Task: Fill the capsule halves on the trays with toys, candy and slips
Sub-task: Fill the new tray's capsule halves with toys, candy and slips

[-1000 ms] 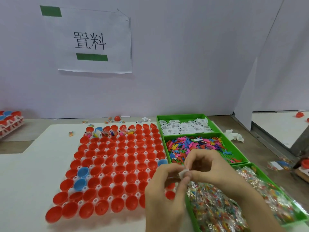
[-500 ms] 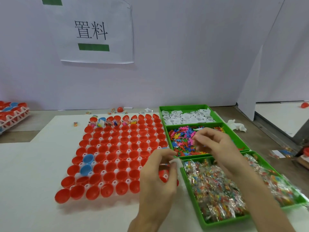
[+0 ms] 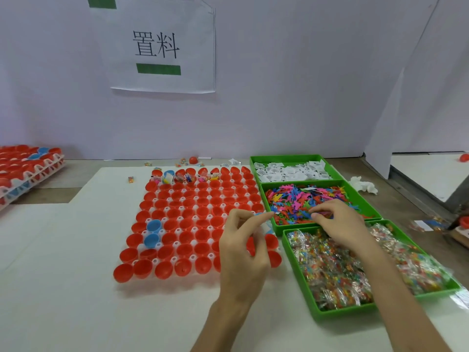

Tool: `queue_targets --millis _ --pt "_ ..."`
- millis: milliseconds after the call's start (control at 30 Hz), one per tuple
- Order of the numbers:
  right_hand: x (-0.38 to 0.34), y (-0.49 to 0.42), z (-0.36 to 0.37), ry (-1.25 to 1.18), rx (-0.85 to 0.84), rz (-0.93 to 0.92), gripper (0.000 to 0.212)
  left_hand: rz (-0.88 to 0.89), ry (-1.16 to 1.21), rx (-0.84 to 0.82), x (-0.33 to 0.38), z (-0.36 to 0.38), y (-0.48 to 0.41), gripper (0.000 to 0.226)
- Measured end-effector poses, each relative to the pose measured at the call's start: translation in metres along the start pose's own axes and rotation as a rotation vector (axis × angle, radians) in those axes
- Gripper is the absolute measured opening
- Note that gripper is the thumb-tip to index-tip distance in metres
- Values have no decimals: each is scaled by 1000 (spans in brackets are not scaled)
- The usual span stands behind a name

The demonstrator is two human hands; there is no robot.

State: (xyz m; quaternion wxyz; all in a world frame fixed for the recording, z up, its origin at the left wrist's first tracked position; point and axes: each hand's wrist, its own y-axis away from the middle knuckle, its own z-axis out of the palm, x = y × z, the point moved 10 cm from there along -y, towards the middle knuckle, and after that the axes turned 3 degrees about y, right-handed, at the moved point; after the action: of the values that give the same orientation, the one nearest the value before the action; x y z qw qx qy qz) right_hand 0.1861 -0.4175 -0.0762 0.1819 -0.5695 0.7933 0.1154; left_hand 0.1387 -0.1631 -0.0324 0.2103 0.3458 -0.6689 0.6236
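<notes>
I note left hand [image 3: 243, 250] fingers narrow, pinching a pale slip [image 3: 267, 227]; right hand [image 3: 340, 224] fingers curled, pinching among toys [image 3: 291, 199]; wall sign [image 3: 162, 47] reads 置料.

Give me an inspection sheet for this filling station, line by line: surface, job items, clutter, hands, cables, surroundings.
Surface: white sheet over a wooden table.
Job's things: capsule halves in a grid, mostly red, a few blue, only some in the far row filled; to their right, far to near, slips bin, toy bin, candy bin, all stocked.
Clutter: loose candies and a red half behind the grid; crumpled tissue right of the bins.
Hands: left hand above the grid's right edge, apparently pinching a slip; right hand fingertips among the toys, grip unclear.
Cables: nothing seen.
Surroundings: paper sign on the wall; stacked capsule trays far left.
</notes>
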Motion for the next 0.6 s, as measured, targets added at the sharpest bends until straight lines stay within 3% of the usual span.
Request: queue_targets --millis 67,333,600 --pt "-3 3 -3 -66 23 -10 8 34 -21 25 4 -3 1 40" --pt "-4 -1 -7 -147 69 -13 22 69 -20 34 10 -6 -1 55" --pt "2 0 -16 -240 163 -45 14 31 -53 -21 7 -2 -4 36"
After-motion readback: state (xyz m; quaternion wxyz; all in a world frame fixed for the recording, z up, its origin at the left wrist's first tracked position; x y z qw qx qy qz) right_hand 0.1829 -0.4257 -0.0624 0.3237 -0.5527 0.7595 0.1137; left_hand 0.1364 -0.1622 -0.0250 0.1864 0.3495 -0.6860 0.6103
